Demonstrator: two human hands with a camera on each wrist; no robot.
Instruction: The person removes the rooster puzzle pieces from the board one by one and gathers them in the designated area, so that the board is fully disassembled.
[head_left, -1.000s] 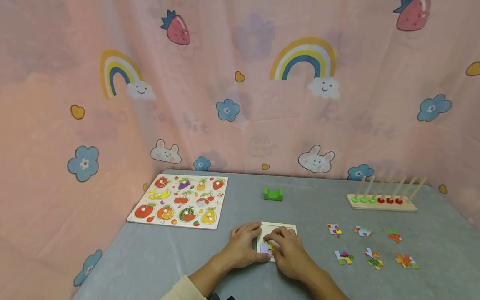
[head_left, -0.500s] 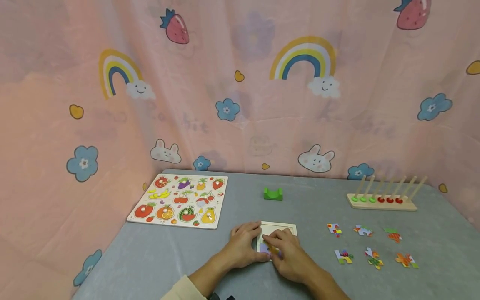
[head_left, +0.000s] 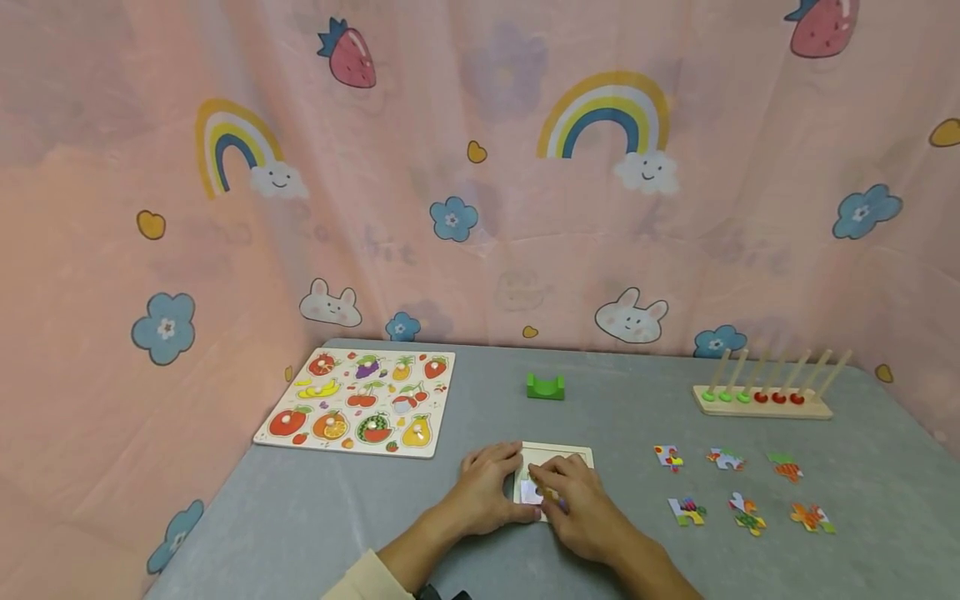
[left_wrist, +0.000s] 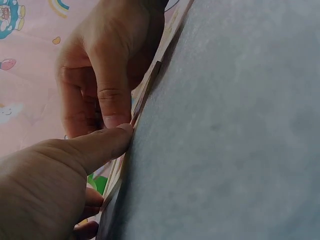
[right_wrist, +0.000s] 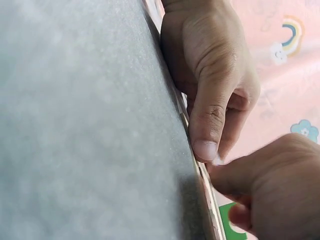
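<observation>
Left hand (head_left: pixel 483 492) grips the puzzle tray (head_left: pixel 536 457) at its left side, thumb along the near edge. Right thumb and fingers pinch a puzzle piece (head_left: pixel 553 497) at the tray's near half. Tray's on the table (head_left: pixel 480 421), six loose pieces (head_left: pixel 687 511) to its right.

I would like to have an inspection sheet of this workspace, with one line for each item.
Surface: grey table with toys on it.
Job's things: puzzle frame, partly filled; six loose pieces lie at right.
Clutter: fruit board, green block and bead rack, away from the hands.
Hands: left hand holds the frame; right hand pinches a piece at it.
Cables: nothing seen.
Surroundings: pink printed curtain behind the table; dark item at the lower edge, unclear.
</observation>
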